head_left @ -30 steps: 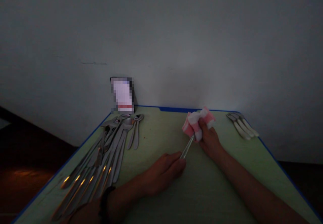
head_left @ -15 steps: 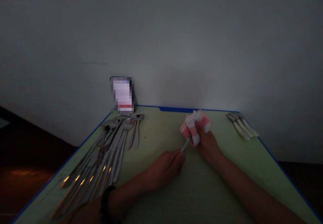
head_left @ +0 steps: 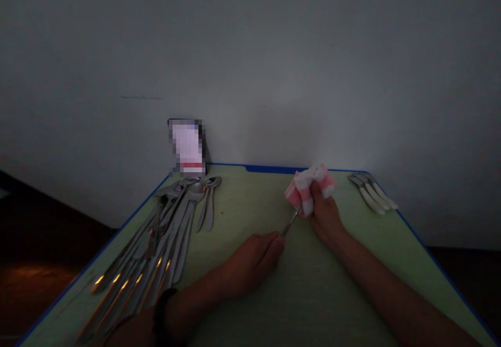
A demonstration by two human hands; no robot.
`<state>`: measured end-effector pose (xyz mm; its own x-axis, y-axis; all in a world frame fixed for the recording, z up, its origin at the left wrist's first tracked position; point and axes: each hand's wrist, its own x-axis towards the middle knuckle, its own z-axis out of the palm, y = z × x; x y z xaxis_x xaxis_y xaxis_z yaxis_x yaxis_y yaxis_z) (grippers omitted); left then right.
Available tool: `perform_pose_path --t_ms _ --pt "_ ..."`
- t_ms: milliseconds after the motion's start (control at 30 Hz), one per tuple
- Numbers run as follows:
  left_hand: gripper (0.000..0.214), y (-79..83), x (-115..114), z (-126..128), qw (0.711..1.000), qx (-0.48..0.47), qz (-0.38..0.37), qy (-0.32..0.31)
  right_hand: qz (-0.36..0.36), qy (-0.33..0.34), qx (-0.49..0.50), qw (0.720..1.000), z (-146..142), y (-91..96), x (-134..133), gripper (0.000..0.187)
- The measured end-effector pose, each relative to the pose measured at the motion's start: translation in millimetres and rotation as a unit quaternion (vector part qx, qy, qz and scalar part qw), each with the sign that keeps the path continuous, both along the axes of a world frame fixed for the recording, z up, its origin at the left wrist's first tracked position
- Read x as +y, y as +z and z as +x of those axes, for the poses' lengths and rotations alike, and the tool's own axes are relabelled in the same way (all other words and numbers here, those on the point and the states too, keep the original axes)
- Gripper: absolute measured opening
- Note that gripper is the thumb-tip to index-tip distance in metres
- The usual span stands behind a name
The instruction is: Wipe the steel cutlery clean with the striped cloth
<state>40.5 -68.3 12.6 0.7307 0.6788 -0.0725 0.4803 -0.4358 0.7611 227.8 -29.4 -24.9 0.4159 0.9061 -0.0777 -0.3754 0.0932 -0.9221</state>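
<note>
My left hand (head_left: 256,261) is closed around the lower end of a slim metal piece of cutlery (head_left: 290,223), which slants up to the right. Its far end is hidden in a pink and white cloth (head_left: 305,190), so its kind does not show. My right hand (head_left: 326,214) grips that cloth around the far end, thumb on top. Both hands are over the middle right of the pale green table (head_left: 242,201). To the left of my left hand lies a pile of metal cutlery (head_left: 156,242), with spoons and forks among it.
Two small spoons (head_left: 207,203) lie beside the pile. A few forks with white handles (head_left: 373,194) rest at the far right edge. A phone (head_left: 190,146) with a blurred screen leans on the grey wall (head_left: 250,65) behind the table's blue edge.
My right hand and the cloth have slid a little up and right, away from my left hand. More of the metal shaft shows between them.
</note>
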Motion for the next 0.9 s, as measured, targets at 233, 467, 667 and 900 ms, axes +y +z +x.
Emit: perform_pose_path --t_ms 233,467,667,900 --pt "0.037 -3.2 -3.2 1.7 0.998 0.032 0.051 0.005 -0.031 0.054 0.117 0.991 -15.4 9.8 -9.7 0.032" --pt "0.039 3.0 0.4 -2.2 1.0 0.02 -0.001 -0.018 0.022 0.064 0.097 0.993 -9.5 4.5 -3.1 0.025" --pt "0.037 10.1 -1.2 -5.0 0.998 0.031 -0.027 -0.052 0.067 0.005 0.057 0.996 -0.5 0.3 3.7 0.032" --pt "0.038 3.4 2.5 -0.8 0.999 0.009 -0.035 -0.017 -0.02 -0.023 0.074 0.997 -6.1 3.8 -2.5 0.034"
